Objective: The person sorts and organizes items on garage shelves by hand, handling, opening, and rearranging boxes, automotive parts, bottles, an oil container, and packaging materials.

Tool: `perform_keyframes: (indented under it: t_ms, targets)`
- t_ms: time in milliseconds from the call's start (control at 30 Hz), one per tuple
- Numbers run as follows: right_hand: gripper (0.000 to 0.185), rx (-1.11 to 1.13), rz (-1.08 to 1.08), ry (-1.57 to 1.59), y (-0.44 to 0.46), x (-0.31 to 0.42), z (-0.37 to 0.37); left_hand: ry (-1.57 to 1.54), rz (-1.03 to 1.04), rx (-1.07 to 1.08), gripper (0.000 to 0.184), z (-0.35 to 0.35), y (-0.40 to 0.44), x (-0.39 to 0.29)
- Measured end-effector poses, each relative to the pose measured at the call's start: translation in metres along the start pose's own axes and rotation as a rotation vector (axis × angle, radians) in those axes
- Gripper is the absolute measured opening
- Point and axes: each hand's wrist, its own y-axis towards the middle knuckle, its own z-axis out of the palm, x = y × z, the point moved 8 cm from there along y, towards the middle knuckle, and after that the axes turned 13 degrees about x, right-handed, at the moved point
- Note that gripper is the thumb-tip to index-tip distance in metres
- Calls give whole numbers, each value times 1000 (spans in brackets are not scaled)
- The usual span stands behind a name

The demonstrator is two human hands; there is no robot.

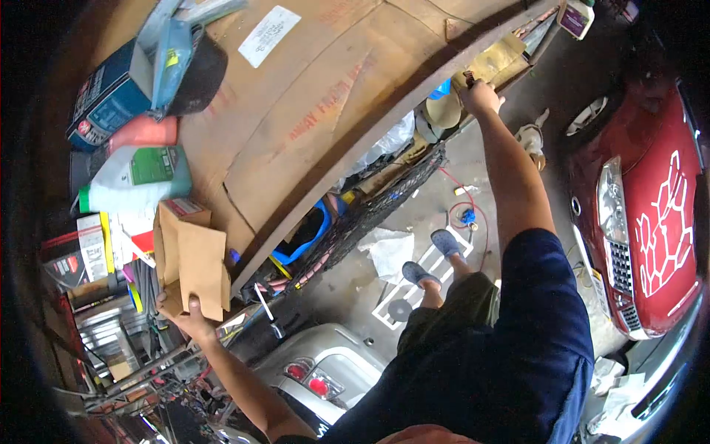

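My left hand (194, 323) grips the lower edge of an open cardboard box (205, 270), thumb pressed on its outer flap. The box is tilted at the end of the large cardboard-covered surface (296, 111), and its contents are hidden from here. My right arm is stretched far forward. At its end my right hand (482, 98) is closed at the lip of the storage space along the surface's edge. A small dark piece shows at its fingers, too small to name. Just beyond that hand is a yellowish cardboard box (503, 63), and below it a beige round object (444, 111).
A green-capped jug (133, 177), a blue box (111, 92) and red containers crowd the left end. A black net (377, 211) hangs below the edge. A red car (658, 200) stands right, a silver car (325, 370) below. A red cord (484, 229) lies on the floor.
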Motion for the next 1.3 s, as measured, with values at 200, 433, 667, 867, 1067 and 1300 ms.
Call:
perform_keyframes:
  t_ms: [200,433,667,867,1067,1300]
  targets:
    - [45,222,-141,1130,-73,-58,9,14,-22,-43,85,0,-1,-4]
    - [42,503,-239,1070,-195,-139,36,83,-1,-78,79,-2,2,3]
    - [30,466,111,832,-232,-214,70,36,-18,-77,77,5,4,-9]
    - [31,566,271,842,-247,-246,121,96,-41,-51,69,2,2,-5]
    - [41,638,379,589,-245,-296,174,-35,-45,-54,72,1,2,1]
    - [41,559,360,196,-213,-351,216,1,-24,-51,69,-4,3,6]
